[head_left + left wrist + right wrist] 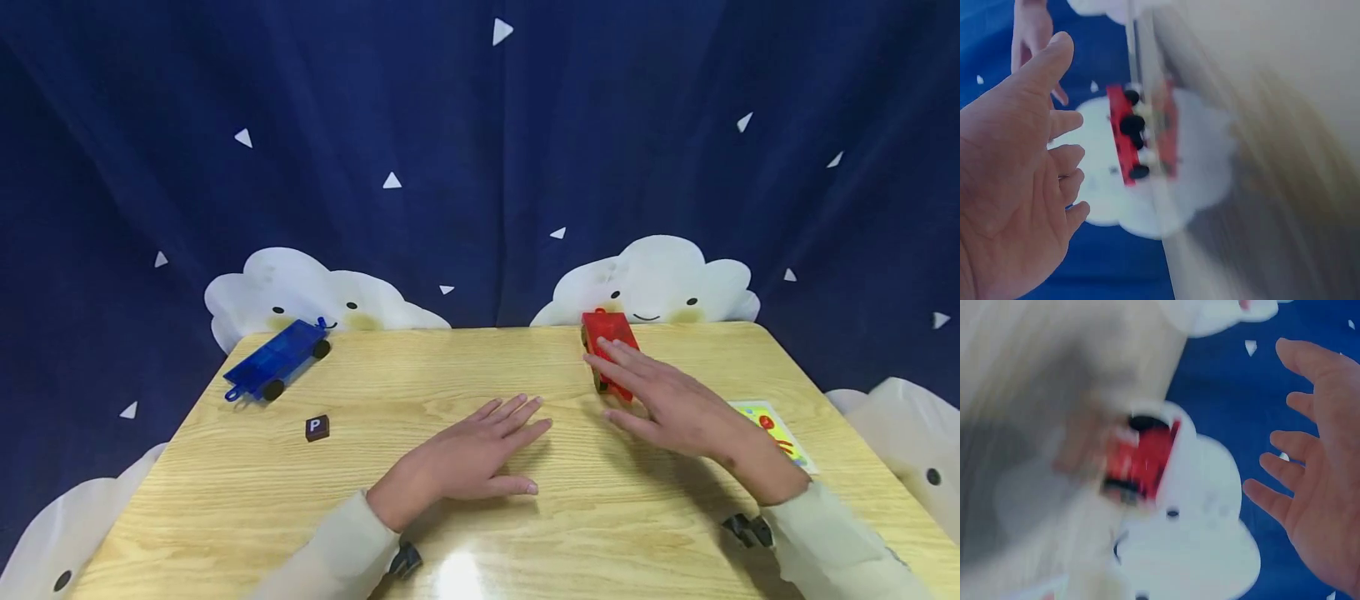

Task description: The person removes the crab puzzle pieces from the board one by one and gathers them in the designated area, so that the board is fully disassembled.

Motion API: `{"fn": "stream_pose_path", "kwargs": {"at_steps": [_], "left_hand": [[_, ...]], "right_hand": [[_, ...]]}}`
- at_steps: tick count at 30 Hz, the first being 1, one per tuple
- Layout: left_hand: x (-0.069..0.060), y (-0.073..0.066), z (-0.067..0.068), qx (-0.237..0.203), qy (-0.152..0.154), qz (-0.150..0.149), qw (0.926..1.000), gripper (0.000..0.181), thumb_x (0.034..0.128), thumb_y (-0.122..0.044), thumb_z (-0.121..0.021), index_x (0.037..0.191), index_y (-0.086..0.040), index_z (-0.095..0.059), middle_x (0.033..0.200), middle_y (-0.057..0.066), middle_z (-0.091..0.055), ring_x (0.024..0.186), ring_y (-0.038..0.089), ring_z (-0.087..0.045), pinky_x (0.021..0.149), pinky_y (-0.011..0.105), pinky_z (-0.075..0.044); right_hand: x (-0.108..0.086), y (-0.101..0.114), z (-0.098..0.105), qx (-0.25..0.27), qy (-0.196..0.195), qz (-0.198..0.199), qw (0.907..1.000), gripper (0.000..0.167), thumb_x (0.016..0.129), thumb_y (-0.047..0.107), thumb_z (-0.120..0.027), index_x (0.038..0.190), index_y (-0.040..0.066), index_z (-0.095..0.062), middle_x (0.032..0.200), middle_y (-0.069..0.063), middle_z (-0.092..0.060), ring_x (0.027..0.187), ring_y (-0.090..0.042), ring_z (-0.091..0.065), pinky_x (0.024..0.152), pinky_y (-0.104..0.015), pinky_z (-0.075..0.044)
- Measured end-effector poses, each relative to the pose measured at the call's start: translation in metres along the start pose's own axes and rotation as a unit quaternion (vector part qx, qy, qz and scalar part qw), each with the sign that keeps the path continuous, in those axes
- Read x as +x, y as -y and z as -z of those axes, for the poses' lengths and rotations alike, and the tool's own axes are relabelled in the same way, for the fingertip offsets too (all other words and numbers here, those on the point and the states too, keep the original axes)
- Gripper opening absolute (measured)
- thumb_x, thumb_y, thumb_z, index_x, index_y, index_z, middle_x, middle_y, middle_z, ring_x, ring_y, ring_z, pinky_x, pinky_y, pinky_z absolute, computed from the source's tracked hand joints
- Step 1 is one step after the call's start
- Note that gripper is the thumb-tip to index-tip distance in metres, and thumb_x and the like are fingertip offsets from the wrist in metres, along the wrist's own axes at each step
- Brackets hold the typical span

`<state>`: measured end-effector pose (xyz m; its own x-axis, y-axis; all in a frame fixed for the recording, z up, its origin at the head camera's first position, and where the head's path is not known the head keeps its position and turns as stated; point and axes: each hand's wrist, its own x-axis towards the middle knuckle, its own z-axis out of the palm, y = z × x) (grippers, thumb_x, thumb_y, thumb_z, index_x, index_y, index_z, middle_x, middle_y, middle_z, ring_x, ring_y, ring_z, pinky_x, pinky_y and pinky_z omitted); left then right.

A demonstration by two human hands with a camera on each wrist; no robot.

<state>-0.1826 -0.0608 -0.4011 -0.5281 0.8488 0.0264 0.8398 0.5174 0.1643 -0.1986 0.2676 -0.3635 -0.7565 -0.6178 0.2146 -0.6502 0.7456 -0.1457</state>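
Observation:
My left hand (483,454) hovers over the middle of the wooden table, palm down, fingers straight and holding nothing. Further right and forward, my right hand (671,404) is stretched out with nothing in it. Its fingertips overlap a red toy wagon (611,329) in the head view; in the right wrist view the red wagon (1147,459) stands apart from the fingers. The left wrist view shows the wagon (1124,137) side-on with black wheels, beyond the left hand (1016,169). A blue toy wagon (277,358) with a hook and a loop at its ends stands at the far left.
A small dark tile (317,427) marked P lies in front of the blue wagon. Partly behind the right wrist is a yellow picture card (776,433). The wooden table (420,367) ends at a dark blue curtain (450,108) with white clouds and triangles.

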Motion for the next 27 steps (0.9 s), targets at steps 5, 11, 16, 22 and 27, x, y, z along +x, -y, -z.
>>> {"fn": "stream_pose_path", "kwargs": {"at_steps": [5, 11, 16, 22, 27], "left_hand": [[0.019, -0.023, -0.001, 0.004, 0.014, -0.034, 0.9993, 0.081, 0.1029, -0.066, -0.041, 0.166, -0.020, -0.021, 0.172, 0.005, -0.009, 0.156, 0.021, -0.008, 0.123, 0.037, -0.010], [0.044, -0.044, -0.006, 0.021, 0.043, -0.054, 0.9974, 0.081, 0.1014, -0.070, -0.037, 0.167, -0.025, -0.018, 0.172, -0.001, -0.005, 0.155, 0.014, -0.004, 0.122, 0.029, -0.004], [0.069, -0.063, -0.012, 0.033, 0.077, -0.071, 0.9939, 0.081, 0.1008, -0.072, -0.033, 0.167, -0.030, -0.013, 0.171, -0.005, 0.001, 0.154, 0.010, 0.001, 0.119, 0.023, 0.001], [0.098, -0.081, -0.014, 0.072, 0.100, -0.079, 0.9892, 0.080, 0.1000, -0.074, -0.029, 0.166, -0.033, -0.009, 0.171, -0.008, 0.003, 0.153, 0.007, 0.005, 0.119, 0.022, 0.001], [0.120, -0.093, -0.018, 0.083, 0.117, -0.069, 0.9872, 0.081, 0.0983, -0.076, -0.030, 0.166, -0.037, -0.008, 0.170, -0.013, 0.004, 0.152, 0.004, 0.008, 0.119, 0.021, 0.001]], "right_hand": [[-0.017, -0.022, 0.019, -0.005, 0.001, -0.051, 0.9987, 0.069, 0.099, 0.033, -0.071, 0.158, 0.010, -0.043, 0.163, -0.021, -0.031, 0.142, -0.044, -0.041, 0.107, -0.064, -0.039], [-0.040, -0.054, 0.029, -0.002, 0.033, -0.112, 0.9932, 0.058, 0.103, 0.025, -0.065, 0.152, 0.000, -0.048, 0.157, -0.028, -0.039, 0.135, -0.050, -0.046, 0.104, -0.067, -0.039], [-0.064, -0.084, 0.028, 0.020, 0.054, -0.158, 0.9858, 0.048, 0.102, 0.019, -0.065, 0.143, -0.004, -0.056, 0.137, -0.031, -0.058, 0.121, -0.049, -0.058, 0.095, -0.065, -0.046], [-0.089, -0.120, 0.021, 0.025, 0.072, -0.223, 0.9719, 0.042, 0.100, 0.015, -0.065, 0.136, -0.006, -0.060, 0.123, -0.037, -0.062, 0.111, -0.053, -0.060, 0.088, -0.069, -0.047], [-0.106, -0.140, 0.019, 0.048, 0.074, -0.257, 0.9623, 0.041, 0.099, 0.011, -0.062, 0.135, -0.010, -0.059, 0.125, -0.040, -0.058, 0.112, -0.055, -0.057, 0.089, -0.071, -0.043]]}}
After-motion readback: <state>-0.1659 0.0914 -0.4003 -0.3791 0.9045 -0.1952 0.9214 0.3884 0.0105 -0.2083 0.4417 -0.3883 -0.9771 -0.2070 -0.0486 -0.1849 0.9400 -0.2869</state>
